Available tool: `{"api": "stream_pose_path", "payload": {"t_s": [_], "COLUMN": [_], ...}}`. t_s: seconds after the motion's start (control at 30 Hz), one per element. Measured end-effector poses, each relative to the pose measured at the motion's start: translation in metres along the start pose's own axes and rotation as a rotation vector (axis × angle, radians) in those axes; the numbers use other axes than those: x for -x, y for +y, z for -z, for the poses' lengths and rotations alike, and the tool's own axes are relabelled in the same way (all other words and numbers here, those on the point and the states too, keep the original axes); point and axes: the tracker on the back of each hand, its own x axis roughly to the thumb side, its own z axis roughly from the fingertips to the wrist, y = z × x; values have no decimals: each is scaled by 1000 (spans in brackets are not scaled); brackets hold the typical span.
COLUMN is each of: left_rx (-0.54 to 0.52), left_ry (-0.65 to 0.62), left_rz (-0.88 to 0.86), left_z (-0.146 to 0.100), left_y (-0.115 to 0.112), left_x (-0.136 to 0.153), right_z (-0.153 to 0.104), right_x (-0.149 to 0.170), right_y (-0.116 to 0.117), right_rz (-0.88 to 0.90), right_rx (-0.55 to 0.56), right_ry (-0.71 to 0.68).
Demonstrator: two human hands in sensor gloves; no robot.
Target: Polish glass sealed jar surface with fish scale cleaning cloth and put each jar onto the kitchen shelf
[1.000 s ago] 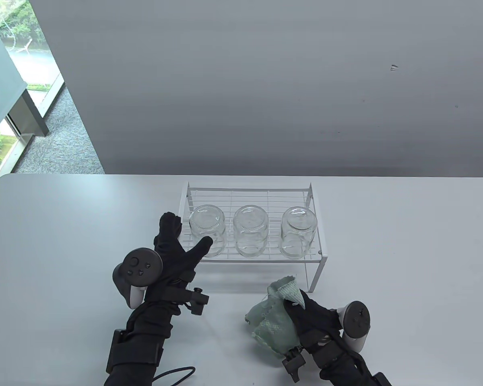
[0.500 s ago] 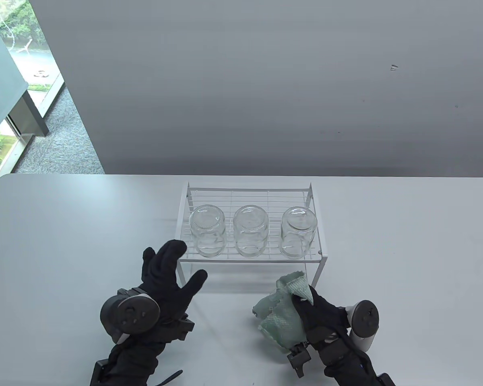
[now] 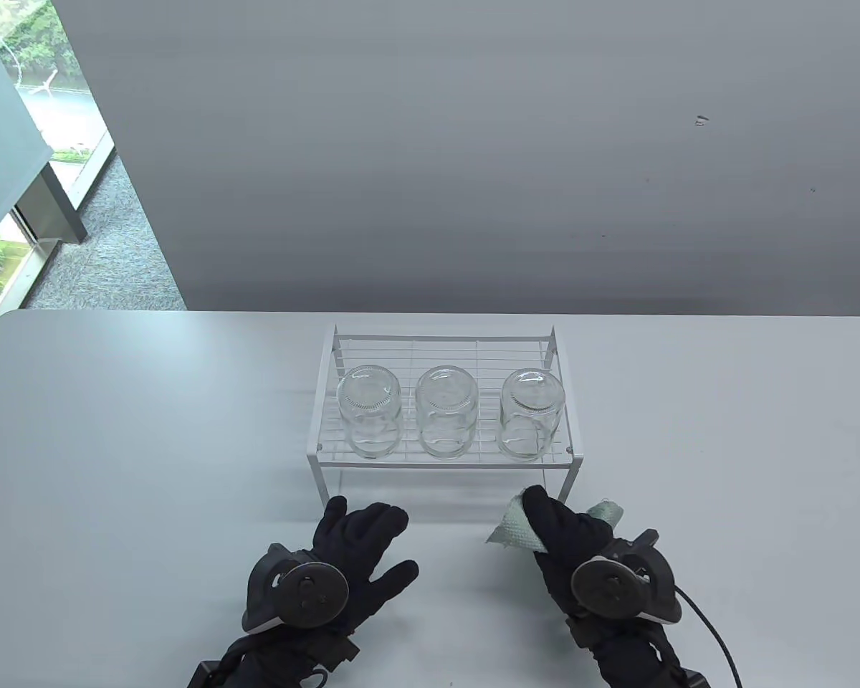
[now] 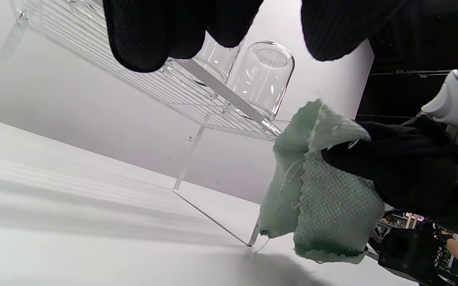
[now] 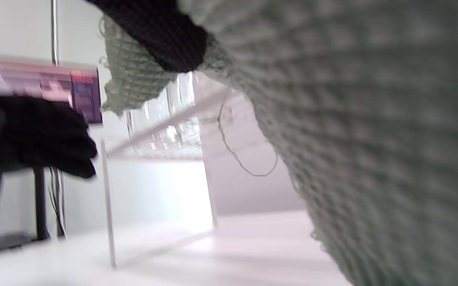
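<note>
The white wire shelf point(image 3: 444, 401) is the landmark here; it stands in the middle of the table point(image 3: 115, 430). To the left of the shelf the table surface is bare up to its rounded left edge.

In front of the shelf's front-left leg is the left hand point(image 3: 362, 548). Its fingers are spread and relaxed, the palm faces down, and it holds nothing. The fingertips are near the front edge of the shelf but apart from it. In the left wrist view the fingertips point(image 4: 141, 35) hang in front of the wire deck and do not touch it.

On top of the shelf 3 glass jars stand in 1 row, each with the mouth down: the left jar point(image 3: 369, 412), the middle jar point(image 3: 446, 412) and the right jar point(image 3: 532, 414). Small gaps separate them. Behind the row, the back half of the wire deck is free. Under the deck the space between the legs is open.

In front of the shelf's front-right leg is the right hand point(image 3: 570, 537). Its fingers curl around the pale green cloth point(image 3: 516, 530) and grip it bunched; the cloth's edges stick out on both sides of the hand. I cannot tell if the cloth touches the table. To the right of the shelf the table is bare up to its right edge.
</note>
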Motion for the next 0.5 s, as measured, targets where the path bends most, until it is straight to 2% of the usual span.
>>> {"api": "stream_pose_path", "payload": {"t_s": [0.07,0.17,0.23,0.5], "left_rx": [16,58,77,100], "left_ry": [-1,-11,-9,16], "left_rz": [-11,-7,3,-30], "left_z": [0,0,1,0], "left_y": [-3,-8,-10,-9], "left_x": [-2,-4,-4,-1], "right_z": [5,9,10,5], "right_x": [-7,-15,-18,-31], "right_y": [16,39,51,72], "right_rz": [-104,-227,-245,-216], "right_rx": [-155,-296,-393,-585], "right_ry": [20,13,25,6]}}
